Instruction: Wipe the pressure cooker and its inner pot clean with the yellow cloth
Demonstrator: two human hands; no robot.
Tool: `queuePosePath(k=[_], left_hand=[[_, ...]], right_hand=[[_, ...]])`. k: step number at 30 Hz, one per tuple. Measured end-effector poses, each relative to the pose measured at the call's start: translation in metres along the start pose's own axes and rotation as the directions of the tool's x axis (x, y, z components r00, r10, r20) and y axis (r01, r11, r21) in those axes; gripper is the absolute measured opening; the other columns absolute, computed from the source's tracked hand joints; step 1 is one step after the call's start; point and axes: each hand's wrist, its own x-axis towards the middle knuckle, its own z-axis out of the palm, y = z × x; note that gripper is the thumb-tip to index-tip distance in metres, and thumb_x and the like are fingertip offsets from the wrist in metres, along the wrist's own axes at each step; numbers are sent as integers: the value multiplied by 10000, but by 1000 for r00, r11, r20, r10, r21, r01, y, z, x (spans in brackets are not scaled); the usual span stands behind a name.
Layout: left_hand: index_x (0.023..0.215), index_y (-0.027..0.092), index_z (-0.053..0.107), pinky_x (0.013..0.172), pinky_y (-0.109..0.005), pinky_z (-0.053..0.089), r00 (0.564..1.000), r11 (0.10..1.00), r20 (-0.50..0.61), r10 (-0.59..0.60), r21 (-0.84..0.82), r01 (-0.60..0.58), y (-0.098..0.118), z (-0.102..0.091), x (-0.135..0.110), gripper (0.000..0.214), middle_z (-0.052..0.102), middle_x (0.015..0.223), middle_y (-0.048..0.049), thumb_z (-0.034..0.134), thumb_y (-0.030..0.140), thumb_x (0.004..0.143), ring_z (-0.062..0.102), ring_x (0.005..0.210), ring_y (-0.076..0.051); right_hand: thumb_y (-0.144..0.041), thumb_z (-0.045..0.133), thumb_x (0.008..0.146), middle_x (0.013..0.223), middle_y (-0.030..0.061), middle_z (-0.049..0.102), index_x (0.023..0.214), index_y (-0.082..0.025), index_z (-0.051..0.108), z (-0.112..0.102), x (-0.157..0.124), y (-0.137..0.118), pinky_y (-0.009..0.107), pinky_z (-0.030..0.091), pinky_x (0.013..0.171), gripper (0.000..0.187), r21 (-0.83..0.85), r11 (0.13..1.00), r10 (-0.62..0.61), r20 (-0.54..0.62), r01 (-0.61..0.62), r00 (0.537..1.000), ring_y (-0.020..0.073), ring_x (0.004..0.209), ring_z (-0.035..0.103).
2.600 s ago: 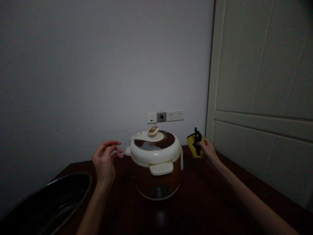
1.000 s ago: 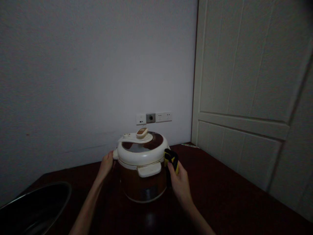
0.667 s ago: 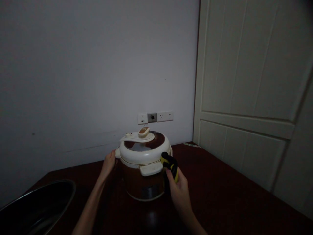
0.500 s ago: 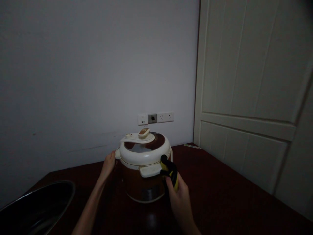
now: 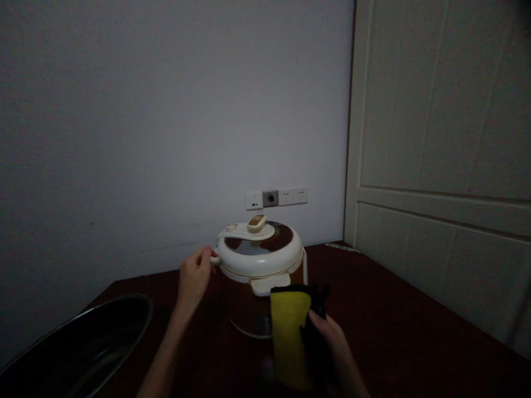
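A white and brown electric pressure cooker stands upright on the dark red tabletop, its lid on. My left hand is at the cooker's left side, with bent fingers closed at the tip of the white side handle. In front of the cooker's right side, my right hand grips a yellow and black cloth, which hangs down and hides part of the cooker's body. The cloth's top edge overlaps the white front handle in view; whether they touch I cannot tell.
At the lower left is a large dark basin with a shiny rim. Wall sockets and a grey switch plate sit behind the cooker. A pale panelled door borders the table on the right.
My right hand has drawn the cloth back from the front handle and lower, and the cloth now hangs open. My left hand has shifted toward the handle's tip. The view has turned slightly left.
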Motion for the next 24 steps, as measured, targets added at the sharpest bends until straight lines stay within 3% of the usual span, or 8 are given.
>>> queuePosePath(k=[2, 5, 8, 11, 14, 16, 20, 24], left_hand=[[711, 153, 611, 464, -238, 382, 956, 953, 293, 7, -292, 82, 17, 8, -25, 471, 516, 480, 2, 401, 557, 835, 486, 435, -129], [833, 129, 624, 421, -215, 394, 755, 821, 652, 65, -465, 331, 29, 25, -61, 456, 602, 614, -22, 545, 573, 768, 543, 459, -114], [882, 127, 604, 439, -213, 433, 776, 724, 631, 26, -547, 420, 27, 28, -83, 463, 572, 603, 16, 682, 535, 678, 542, 457, -98], [897, 120, 618, 493, -204, 456, 806, 722, 591, -14, -552, 417, 26, 16, -95, 469, 617, 651, 2, 762, 473, 624, 573, 520, -96], [1026, 130, 659, 706, -254, 510, 713, 705, 696, 84, -547, 452, 29, 6, -110, 530, 710, 909, -78, 810, 391, 590, 658, 810, -172], [1041, 140, 684, 807, -298, 506, 683, 698, 723, 100, -540, 470, 30, 4, -118, 515, 714, 1013, -101, 806, 377, 600, 653, 924, -212], [894, 134, 729, 771, -328, 528, 788, 718, 606, -108, -500, 483, 19, -8, -106, 406, 733, 954, -113, 790, 404, 597, 680, 849, -237], [938, 117, 699, 693, -326, 537, 925, 792, 253, -284, -482, 375, -8, -48, -46, 415, 729, 952, -131, 724, 411, 646, 685, 814, -240]], right_hand=[[-541, 809, 494, 633, 20, 667, 766, -167, 711, 0, 2, -6, 228, 480, 516, 473, 5, 1000, -18, -7, 18, 1000, 169, 561, 613], [-545, 797, 505, 614, 26, 659, 736, -157, 710, -1, 4, -11, 236, 481, 503, 460, -88, 994, -54, 38, 57, 998, 179, 557, 606], [-526, 791, 534, 739, 55, 711, 804, -162, 724, -1, 1, -10, 264, 530, 599, 459, -207, 968, -121, 114, 143, 986, 235, 699, 659], [-505, 781, 567, 895, 75, 738, 906, -185, 730, 3, -4, -4, 281, 556, 690, 469, -287, 936, -177, 115, 203, 978, 281, 867, 676], [-486, 777, 592, 969, 88, 737, 961, -200, 731, 8, -8, 7, 293, 568, 735, 470, -326, 922, -166, 159, 211, 973, 284, 911, 683], [-467, 779, 601, 1001, 99, 732, 989, -202, 732, 11, -9, 12, 309, 566, 779, 472, -344, 907, -176, 215, 243, 961, 287, 935, 682], [-421, 780, 618, 1019, 111, 726, 1012, -214, 732, 6, -6, 12, 320, 572, 784, 448, -344, 886, -219, 281, 311, 934, 300, 964, 676], [-480, 742, 647, 960, 115, 739, 949, -213, 746, -16, 6, 6, 277, 580, 745, 403, -371, 874, -228, 256, 313, 939, 276, 891, 700]])
